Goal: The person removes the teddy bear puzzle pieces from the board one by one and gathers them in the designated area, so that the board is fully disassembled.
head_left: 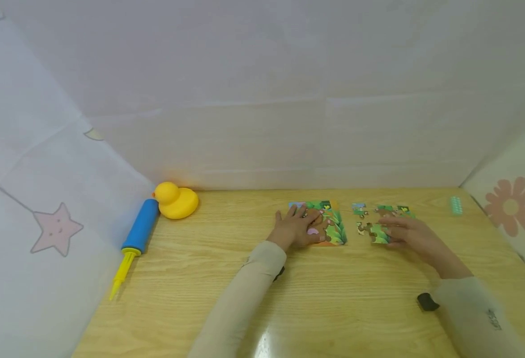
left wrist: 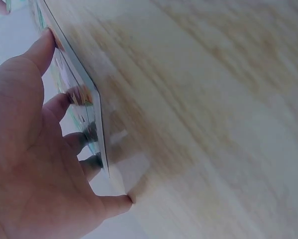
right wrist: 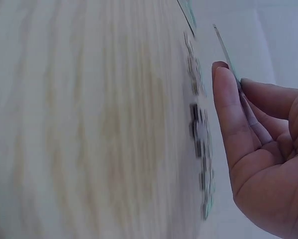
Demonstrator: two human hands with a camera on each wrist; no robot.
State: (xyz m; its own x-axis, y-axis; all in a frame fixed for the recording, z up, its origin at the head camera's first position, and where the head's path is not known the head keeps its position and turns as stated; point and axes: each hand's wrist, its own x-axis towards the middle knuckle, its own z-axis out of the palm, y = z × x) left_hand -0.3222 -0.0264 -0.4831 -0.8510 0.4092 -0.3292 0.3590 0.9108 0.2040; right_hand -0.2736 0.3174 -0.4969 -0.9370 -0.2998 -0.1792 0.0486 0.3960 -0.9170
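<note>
The left hand (head_left: 293,229), fingers spread, rests on a puzzle board (head_left: 336,227) toward the tabletop's (head_left: 343,303) far side. The right hand (head_left: 416,241) pinches a piece (right wrist: 223,48) near loose pieces (head_left: 359,209), right of the board. Far left: duck (head_left: 181,205), pump (head_left: 140,226).

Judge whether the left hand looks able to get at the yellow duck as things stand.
Likely yes: the left hand rests its fingers on the puzzle board, and the head view shows no object between it and the yellow duck.
</note>
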